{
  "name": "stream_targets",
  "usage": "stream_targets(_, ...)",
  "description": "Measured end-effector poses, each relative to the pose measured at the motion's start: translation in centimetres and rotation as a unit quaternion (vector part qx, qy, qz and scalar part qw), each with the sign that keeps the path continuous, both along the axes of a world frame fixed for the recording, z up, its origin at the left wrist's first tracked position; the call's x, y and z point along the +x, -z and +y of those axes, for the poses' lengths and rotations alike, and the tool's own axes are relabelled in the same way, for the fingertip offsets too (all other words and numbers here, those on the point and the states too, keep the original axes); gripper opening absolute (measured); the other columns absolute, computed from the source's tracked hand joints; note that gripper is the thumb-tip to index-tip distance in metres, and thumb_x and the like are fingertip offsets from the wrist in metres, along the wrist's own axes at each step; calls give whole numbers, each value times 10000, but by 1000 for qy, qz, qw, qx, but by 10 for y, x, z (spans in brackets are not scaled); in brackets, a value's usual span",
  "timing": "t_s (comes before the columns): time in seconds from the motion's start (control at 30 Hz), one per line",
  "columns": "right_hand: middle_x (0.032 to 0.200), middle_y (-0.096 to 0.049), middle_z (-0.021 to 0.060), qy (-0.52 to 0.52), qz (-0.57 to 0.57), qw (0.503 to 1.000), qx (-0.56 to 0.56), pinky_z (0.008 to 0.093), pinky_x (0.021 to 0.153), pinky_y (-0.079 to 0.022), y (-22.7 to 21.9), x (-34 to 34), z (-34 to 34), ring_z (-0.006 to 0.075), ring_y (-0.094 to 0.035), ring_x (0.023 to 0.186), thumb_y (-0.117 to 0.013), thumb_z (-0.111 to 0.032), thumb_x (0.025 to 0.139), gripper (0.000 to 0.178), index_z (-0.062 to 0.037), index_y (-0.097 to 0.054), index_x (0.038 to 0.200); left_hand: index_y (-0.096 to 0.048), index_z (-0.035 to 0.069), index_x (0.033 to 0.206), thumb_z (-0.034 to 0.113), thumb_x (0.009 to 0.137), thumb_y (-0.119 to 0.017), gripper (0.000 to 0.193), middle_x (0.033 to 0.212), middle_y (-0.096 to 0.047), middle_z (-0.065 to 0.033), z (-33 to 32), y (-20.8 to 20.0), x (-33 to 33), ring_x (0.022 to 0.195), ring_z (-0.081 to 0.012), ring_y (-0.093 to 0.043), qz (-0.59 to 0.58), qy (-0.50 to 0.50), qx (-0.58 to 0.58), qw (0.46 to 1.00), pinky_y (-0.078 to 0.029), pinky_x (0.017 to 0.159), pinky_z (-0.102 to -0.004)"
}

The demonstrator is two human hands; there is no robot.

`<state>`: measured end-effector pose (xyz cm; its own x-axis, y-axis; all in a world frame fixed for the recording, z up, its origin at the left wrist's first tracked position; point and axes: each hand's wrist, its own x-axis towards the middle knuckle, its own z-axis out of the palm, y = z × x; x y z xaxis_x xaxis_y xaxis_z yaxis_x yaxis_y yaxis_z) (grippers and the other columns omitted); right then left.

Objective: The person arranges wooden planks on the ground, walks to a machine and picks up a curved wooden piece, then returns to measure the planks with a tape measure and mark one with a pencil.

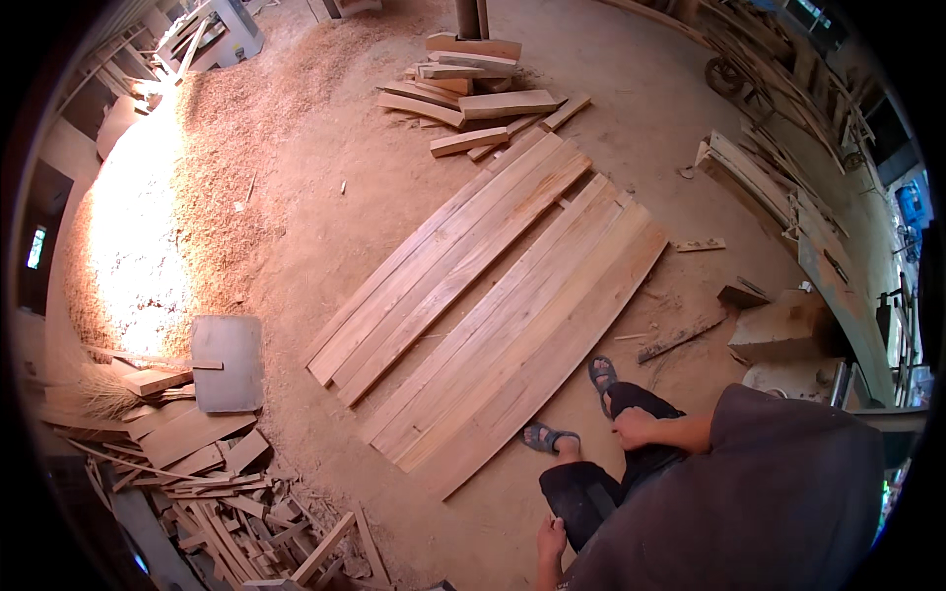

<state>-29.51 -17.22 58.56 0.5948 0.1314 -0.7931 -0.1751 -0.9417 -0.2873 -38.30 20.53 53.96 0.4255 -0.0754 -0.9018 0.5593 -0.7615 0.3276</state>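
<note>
My left hand (552, 538) hangs beside my left thigh, its fingers curled in; no object shows in it. In front of my right thigh, over the dark trousers (645, 402), my right hand (636, 428) is closed, and nothing shows in it either. Just beyond my sandalled feet (552, 439), several long planks (512, 340) lie side by side on the ground. A narrow gap splits them into two groups, and their ends are uneven. Neither hand touches the planks.
Short wood blocks (507, 104) are stacked beyond the planks, by a post (471, 18). Sawdust (222, 148) covers the far left ground. Offcuts (212, 522) and a grey panel (228, 364) lie at left. More boards (749, 177) and a wood chunk (783, 325) stand at right.
</note>
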Motion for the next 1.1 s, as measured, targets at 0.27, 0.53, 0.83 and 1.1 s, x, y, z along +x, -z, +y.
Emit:
stream_targets(0.27,1030,-689,228,264,-241,927,117,438,872,-523,-107,87,11,380,-654,998,-634,-167,742,361,-17,-699,1063,-592,-54,1255,328,904,-576,519,1240,-596,-318,161,-4,-78,1170,-448,-572,-4,283,80,956,-454,992,-469)
stream_targets(0.53,1005,-695,231,292,43,955,-34,440,811,-524,-9,5,-62,382,-672,951,-657,-216,780,330,-14,-710,1035,-470,-99,1367,158,933,-552,511,933,-624,-106,170,-67,178,851,-184,-578,-129,-230,23,964,-480,781,-327)
stream_targets(0.83,1040,-697,207,348,88,931,75,459,826,-518,-19,62,67,376,-667,973,-649,-324,819,350,-104,-716,1082,-445,-117,1380,136,941,-539,515,856,-559,-30,215,-146,375,784,-113,-490,-138,-213,-38,967,-428,713,-259)
stream_targets(1.1,1089,-694,189,462,-36,885,45,430,845,-528,-86,302,115,347,-671,1008,-658,-283,809,382,-127,-689,1157,-432,-35,1439,84,901,-581,571,900,-624,-88,279,-207,454,812,-171,-578,-78,-216,21,973,-475,728,-324)
